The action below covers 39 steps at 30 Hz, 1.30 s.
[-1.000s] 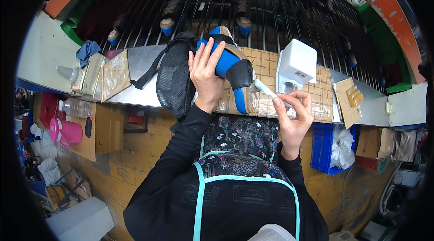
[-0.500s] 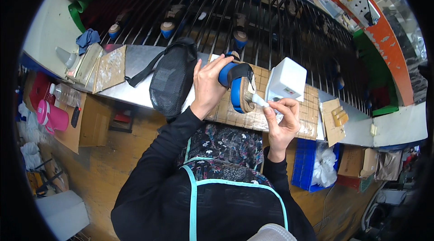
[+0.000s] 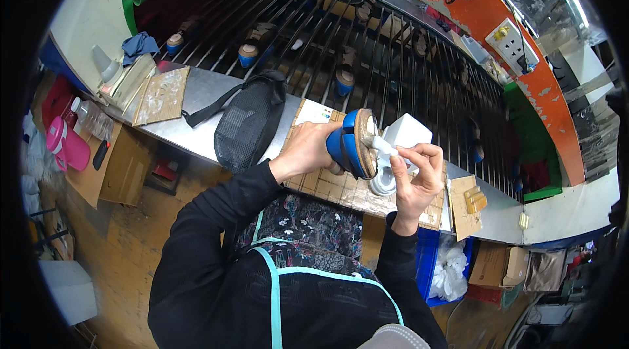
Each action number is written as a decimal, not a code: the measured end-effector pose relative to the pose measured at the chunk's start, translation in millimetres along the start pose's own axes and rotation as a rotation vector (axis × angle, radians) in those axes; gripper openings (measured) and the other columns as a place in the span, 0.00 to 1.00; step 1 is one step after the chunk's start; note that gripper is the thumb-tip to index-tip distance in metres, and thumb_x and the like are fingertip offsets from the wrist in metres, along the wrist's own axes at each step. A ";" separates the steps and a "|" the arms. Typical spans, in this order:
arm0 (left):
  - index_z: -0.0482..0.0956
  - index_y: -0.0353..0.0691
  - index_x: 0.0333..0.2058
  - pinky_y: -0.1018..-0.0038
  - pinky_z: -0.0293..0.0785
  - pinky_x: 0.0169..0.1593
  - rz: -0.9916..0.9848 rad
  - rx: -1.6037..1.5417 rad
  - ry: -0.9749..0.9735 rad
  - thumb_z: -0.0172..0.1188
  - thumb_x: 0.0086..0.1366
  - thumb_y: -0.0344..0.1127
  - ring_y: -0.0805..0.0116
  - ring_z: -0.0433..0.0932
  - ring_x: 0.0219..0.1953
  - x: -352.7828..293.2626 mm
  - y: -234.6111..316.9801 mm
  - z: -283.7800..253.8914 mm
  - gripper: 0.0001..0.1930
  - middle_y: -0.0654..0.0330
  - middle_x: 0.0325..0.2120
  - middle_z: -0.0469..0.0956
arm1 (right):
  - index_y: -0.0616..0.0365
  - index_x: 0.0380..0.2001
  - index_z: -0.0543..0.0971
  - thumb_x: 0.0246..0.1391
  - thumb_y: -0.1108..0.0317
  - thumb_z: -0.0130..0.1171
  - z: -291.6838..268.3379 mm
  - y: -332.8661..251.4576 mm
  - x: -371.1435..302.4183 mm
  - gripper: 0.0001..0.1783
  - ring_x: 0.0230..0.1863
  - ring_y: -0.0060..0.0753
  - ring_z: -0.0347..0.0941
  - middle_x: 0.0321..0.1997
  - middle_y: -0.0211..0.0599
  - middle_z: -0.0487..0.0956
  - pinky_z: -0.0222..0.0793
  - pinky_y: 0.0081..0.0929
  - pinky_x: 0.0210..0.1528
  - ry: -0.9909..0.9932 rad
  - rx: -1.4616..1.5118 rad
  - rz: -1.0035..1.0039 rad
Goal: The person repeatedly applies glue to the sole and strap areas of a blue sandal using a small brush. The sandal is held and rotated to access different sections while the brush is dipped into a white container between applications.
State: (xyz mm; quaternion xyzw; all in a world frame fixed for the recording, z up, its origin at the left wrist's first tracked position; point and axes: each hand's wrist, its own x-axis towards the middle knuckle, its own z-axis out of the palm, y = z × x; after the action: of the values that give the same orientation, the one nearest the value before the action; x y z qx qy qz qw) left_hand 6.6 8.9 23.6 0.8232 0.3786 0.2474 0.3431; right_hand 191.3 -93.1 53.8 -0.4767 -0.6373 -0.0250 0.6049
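Observation:
My left hand [image 3: 305, 150] is wrapped round a blue shoe [image 3: 352, 147] with a black strap, its tan underside tilted toward the right. My right hand [image 3: 419, 179] pinches the white handle of a small brush [image 3: 384, 146]. The bristles touch the shoe's underside close to its edge. Just behind the brush stands a white plastic container [image 3: 409, 131] with a round opening low at its front. Beneath both hands lies a checked board [image 3: 321, 184] under clear film. To the left of my left hand is a black mesh bag [image 3: 246, 128] with a strap.
A rack of metal bars [image 3: 288, 25] beyond the bench carries several blue shoes. Yellow blocks rest on a cardboard piece [image 3: 464, 208] at right. A blue crate [image 3: 426, 257] stands below there. Left are a brown board [image 3: 162, 95], a cardboard box [image 3: 124, 165] and a pink jug [image 3: 67, 145].
My left hand has turned the shoe so its underside stands more upright and faces right. The brush remains against it. The whole view has shifted.

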 end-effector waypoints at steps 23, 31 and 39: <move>0.77 0.29 0.45 0.71 0.79 0.45 -0.291 -0.833 -0.801 0.78 0.31 0.21 0.63 0.82 0.41 -15.3 -12.9 40.5 0.35 0.51 0.38 0.82 | 0.62 0.34 0.83 0.44 0.76 0.70 -5.2 34.0 -42.0 0.11 0.34 0.22 0.68 0.36 0.33 0.70 0.66 0.18 0.34 -0.048 0.189 0.212; 0.77 0.29 0.46 0.70 0.76 0.50 -0.388 -0.940 -0.978 0.80 0.33 0.27 0.60 0.81 0.41 -16.8 -17.0 46.7 0.35 0.49 0.40 0.81 | 0.62 0.32 0.84 0.41 0.73 0.72 -11.6 47.4 -41.5 0.12 0.34 0.23 0.69 0.37 0.34 0.71 0.67 0.19 0.35 -0.105 0.198 0.189; 0.78 0.32 0.46 0.70 0.76 0.51 -0.297 -0.979 -1.051 0.78 0.35 0.24 0.62 0.80 0.44 -18.9 -18.5 51.4 0.33 0.51 0.41 0.81 | 0.62 0.31 0.85 0.42 0.76 0.71 -13.5 64.7 -26.0 0.09 0.39 0.25 0.71 0.40 0.34 0.72 0.70 0.20 0.40 -0.168 0.197 0.217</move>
State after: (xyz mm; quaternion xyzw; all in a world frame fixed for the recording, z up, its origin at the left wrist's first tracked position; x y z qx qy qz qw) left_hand 21.3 -16.7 -26.1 0.5255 0.1178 -0.0886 0.8379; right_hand 237.8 -81.1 1.5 -0.4813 -0.6300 0.1431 0.5924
